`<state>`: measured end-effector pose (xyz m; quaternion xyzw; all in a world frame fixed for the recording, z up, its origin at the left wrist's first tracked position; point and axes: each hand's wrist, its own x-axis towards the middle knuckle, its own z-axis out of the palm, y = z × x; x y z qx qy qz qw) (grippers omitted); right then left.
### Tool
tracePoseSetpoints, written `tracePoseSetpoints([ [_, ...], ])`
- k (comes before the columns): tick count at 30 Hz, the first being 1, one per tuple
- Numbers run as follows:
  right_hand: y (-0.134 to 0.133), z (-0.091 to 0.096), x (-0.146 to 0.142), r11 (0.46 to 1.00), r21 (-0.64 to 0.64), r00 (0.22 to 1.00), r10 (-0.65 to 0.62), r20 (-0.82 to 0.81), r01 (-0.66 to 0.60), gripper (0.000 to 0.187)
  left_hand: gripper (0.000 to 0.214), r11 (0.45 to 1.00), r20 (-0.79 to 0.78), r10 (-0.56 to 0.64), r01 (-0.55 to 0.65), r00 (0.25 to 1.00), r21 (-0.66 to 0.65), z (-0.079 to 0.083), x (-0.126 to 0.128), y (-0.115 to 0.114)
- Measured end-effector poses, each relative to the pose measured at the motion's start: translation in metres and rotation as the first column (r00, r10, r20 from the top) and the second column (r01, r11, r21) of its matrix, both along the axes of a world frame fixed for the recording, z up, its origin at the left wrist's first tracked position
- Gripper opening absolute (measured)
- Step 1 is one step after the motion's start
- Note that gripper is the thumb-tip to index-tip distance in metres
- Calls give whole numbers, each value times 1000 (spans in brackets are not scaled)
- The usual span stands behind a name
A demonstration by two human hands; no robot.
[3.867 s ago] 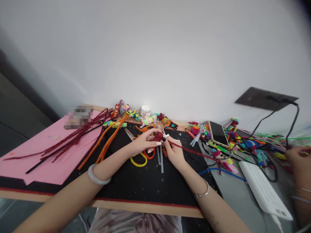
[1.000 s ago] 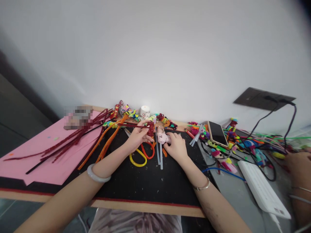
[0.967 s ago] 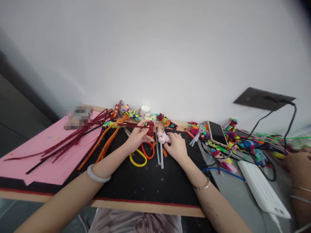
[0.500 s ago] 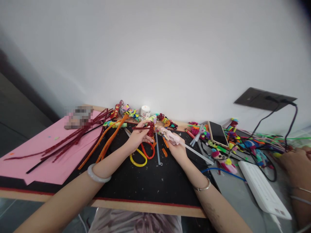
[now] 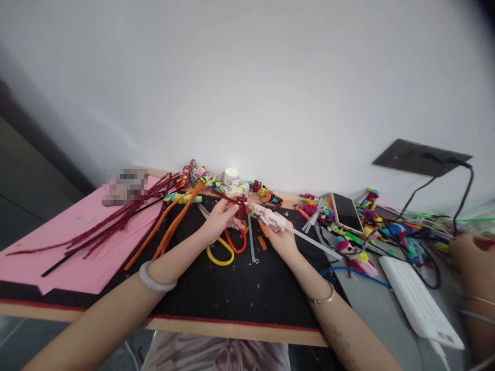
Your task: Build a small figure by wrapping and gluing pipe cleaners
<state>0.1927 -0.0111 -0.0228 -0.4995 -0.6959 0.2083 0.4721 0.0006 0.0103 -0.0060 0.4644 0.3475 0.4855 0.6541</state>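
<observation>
My left hand (image 5: 221, 220) pinches a dark red, glittery pipe-cleaner piece (image 5: 241, 207) over the middle of the black mat. A loose red strand sticks out from it to the left. In my right hand (image 5: 282, 239) is a pale pink hot glue gun (image 5: 275, 220), a long clear glue stick trailing from its back. The gun's nozzle points left, close to the red piece; whether they touch is hard to see. Below my left hand lie scissors (image 5: 221, 257) with yellow and red handles. Another glue stick (image 5: 252, 242) rests between my hands.
Red pipe cleaners (image 5: 116, 226) lie over a pink sheet (image 5: 81, 257) at left, orange ones (image 5: 170, 232) beside them. A white tape roll (image 5: 231, 178) stands at the back. To the right are a phone (image 5: 347, 212), a white power strip (image 5: 419, 301) and another person's hand (image 5: 469, 257).
The red piece has turned slightly in my left hand, its loose strand swinging up and back. My right hand with the glue gun has hardly moved.
</observation>
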Motion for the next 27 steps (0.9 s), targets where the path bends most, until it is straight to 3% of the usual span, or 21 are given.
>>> tracePoseSetpoints([
  [22, 0, 1, 1, 995, 72, 992, -82, 100, 75, 12, 42, 999, 45, 50, -49, 998, -24, -3, -3, 4],
  [27, -2, 3, -2, 1000, 20, 997, 6, 72, -8, 16, 42, 999, -30, 42, -42, 999, -3, -2, -1, 2],
])
